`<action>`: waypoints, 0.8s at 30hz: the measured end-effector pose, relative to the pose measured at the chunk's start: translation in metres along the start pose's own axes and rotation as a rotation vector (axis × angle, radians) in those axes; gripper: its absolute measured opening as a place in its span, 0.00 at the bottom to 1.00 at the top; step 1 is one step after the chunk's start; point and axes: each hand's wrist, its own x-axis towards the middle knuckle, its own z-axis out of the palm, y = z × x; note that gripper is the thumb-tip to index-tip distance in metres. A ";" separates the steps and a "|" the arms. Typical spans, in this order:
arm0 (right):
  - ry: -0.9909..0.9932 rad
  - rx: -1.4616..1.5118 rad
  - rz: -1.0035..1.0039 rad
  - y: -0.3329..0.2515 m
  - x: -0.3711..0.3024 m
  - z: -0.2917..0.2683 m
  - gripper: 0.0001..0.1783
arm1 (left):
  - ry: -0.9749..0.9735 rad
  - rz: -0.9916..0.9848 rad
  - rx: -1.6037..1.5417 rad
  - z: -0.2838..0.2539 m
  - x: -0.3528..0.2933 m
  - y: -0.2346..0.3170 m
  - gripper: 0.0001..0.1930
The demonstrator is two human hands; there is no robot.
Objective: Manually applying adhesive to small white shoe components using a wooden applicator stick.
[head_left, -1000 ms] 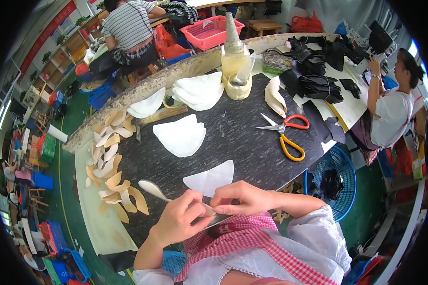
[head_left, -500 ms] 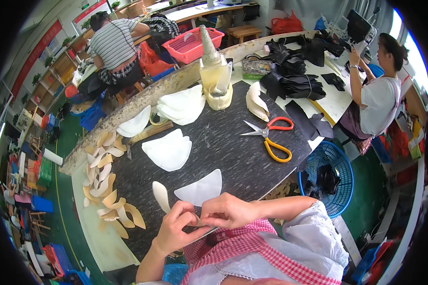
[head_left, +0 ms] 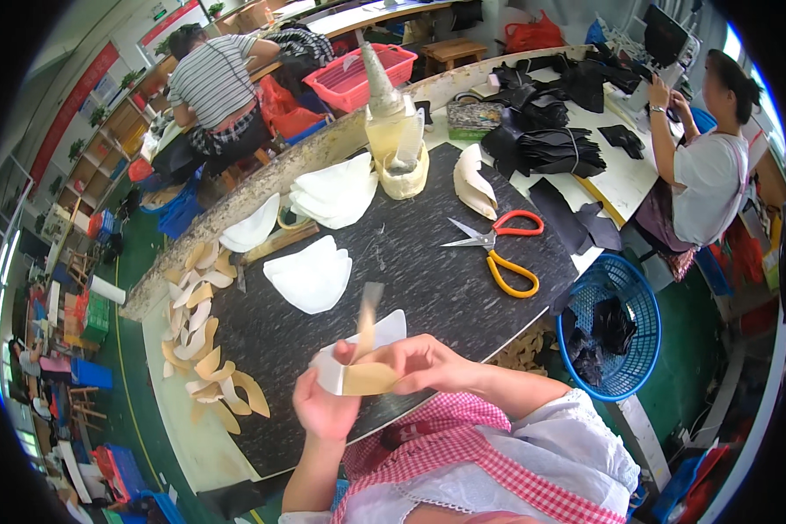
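Note:
Near the table edge, my left hand (head_left: 327, 409) is closed on a curved piece (head_left: 371, 379), tan with a white flap at its left end. My right hand (head_left: 424, 362) pinches the tan piece's right end. A narrow pale strip (head_left: 369, 327), smeared by motion, sticks up between my hands; which hand holds it is unclear. Just behind lies a white curved sheet (head_left: 391, 327), partly hidden. Beyond it sits a stack of white pieces (head_left: 307, 275). To the right, scissors (head_left: 498, 249) with one red and one orange handle lie spread on the dark board (head_left: 428, 271).
Tan and white curved pieces (head_left: 205, 341) are scattered at left. A cone-topped bottle (head_left: 386, 131) stands at the back beside more white pieces (head_left: 334, 192). Black pieces (head_left: 555, 153) lie at far right, near a seated co-worker (head_left: 707, 166). A blue basket (head_left: 642, 354) stands below the right edge.
My hands have turned the piece up, so its tan face and white flap now show. The pale strip has swung rightward and stands between my hands.

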 end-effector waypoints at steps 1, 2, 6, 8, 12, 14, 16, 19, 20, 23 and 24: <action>0.013 0.175 0.037 0.009 -0.004 -0.008 0.07 | 0.032 -0.060 -0.016 -0.004 -0.001 -0.005 0.12; 0.019 0.365 0.085 0.003 -0.004 -0.002 0.07 | -0.098 -0.059 -0.083 -0.005 -0.002 -0.010 0.18; 0.190 0.799 0.147 -0.013 -0.004 0.004 0.08 | -0.486 -0.017 0.068 0.013 -0.012 -0.007 0.18; 0.127 0.700 0.142 -0.025 -0.006 -0.004 0.10 | -0.503 0.119 0.033 0.013 -0.010 0.007 0.13; 0.156 0.154 0.263 -0.034 -0.020 -0.015 0.17 | -0.416 0.182 0.026 0.022 -0.005 0.032 0.18; 0.067 -0.130 0.406 -0.046 -0.035 -0.021 0.17 | -0.337 0.252 -0.038 0.022 -0.004 0.050 0.19; -0.304 -0.713 0.488 -0.056 -0.046 -0.027 0.10 | -0.304 0.293 -0.093 0.011 0.000 0.063 0.19; -0.726 -1.494 0.754 -0.072 -0.046 0.000 0.16 | -0.331 0.360 0.379 0.003 -0.003 0.063 0.23; -0.551 -1.549 0.585 -0.066 -0.044 -0.001 0.19 | -0.273 0.371 0.514 0.000 -0.007 0.058 0.28; -0.169 -1.383 0.070 -0.053 -0.014 0.030 0.20 | -0.504 0.452 1.084 0.012 -0.015 0.045 0.19; -0.200 -1.424 -0.079 -0.037 -0.012 0.030 0.18 | -0.510 0.332 1.336 0.022 -0.025 0.035 0.19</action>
